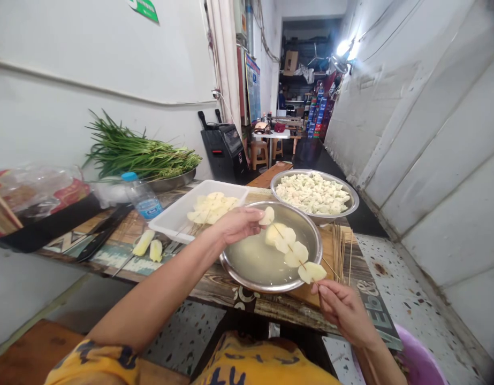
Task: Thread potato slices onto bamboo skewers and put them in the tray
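Above a steel bowl of cloudy water (pixel 250 267), a thin wooden skewer carries several pale potato slices (pixel 296 254). My right hand (pixel 345 310) is closed around the skewer's lower end. At the other end, my left hand (pixel 242 223) pinches a potato slice (pixel 267 216) by the skewer's tip; I cannot tell how far the skewer passes through it. More potato (pixel 275 233) shows in the water behind the skewer. Left of the bowl, a white plastic tub (pixel 166 222) contains skewered slices (pixel 212 207). Loose bamboo skewers (pixel 340 251) lie to the bowl's right.
Behind the bowl stands a steel basin of cauliflower florets (pixel 313 193). On the left are a water bottle (pixel 142 198), a black-handled knife (pixel 98 240), two pale yellow vegetable pieces (pixel 143 243) and a bowl of green stalks (pixel 146 155). A purple tub (pixel 421 355) sits below the table's right edge.
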Tool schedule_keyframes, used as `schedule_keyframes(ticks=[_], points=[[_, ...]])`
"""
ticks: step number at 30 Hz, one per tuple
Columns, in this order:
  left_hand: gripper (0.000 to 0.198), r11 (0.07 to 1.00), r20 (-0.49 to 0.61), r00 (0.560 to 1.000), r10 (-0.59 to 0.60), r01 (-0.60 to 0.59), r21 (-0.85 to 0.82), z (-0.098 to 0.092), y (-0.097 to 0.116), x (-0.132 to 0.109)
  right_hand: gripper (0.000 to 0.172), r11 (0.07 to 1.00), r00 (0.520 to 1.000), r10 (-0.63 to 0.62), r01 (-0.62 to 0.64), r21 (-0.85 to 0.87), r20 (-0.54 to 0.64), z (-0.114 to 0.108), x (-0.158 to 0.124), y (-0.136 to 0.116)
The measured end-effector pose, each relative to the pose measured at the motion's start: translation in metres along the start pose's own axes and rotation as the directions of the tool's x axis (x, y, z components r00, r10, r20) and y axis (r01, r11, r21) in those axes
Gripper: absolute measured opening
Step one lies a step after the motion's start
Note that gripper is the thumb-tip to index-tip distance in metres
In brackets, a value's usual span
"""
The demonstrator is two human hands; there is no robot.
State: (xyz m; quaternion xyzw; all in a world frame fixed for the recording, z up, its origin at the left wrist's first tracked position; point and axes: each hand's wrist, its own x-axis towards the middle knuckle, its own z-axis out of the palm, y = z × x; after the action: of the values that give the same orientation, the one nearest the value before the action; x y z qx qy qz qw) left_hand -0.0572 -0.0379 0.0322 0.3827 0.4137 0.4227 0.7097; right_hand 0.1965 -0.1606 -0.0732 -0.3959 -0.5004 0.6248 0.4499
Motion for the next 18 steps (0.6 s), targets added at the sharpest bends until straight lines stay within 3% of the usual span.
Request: schedule_keyframes(ticks=[4,7,12,18], points=[[0.008,0.997,-0.04,0.996,0.076,-0.075,0.03,0.004,-0.002,0.001,0.025,0.993,0.997,-0.035,0.028,-0.116,-0.061,0.01,-0.006,-0.005],[0.014,0.989,-0.063,0.988,0.141,-0.137,0.06,0.006,-0.004,0.001,0.026,0.997,0.997,-0.023,0.016,-0.08,-0.08,0.017,-0.006,-0.01],[0.017,0.988,-0.065,0.991,0.12,-0.113,0.105,0.014,-0.005,0.001,0.025,0.997,0.999,0.015,-0.012,0.075,-0.047,0.023,-0.001,-0.013],[0.005,0.996,-0.085,0.992,0.091,-0.088,0.032,0.023,-0.002,0.001,0.026,0.998,0.995,-0.026,0.032,0.058,-0.091,0.026,0.005,-0.012]])
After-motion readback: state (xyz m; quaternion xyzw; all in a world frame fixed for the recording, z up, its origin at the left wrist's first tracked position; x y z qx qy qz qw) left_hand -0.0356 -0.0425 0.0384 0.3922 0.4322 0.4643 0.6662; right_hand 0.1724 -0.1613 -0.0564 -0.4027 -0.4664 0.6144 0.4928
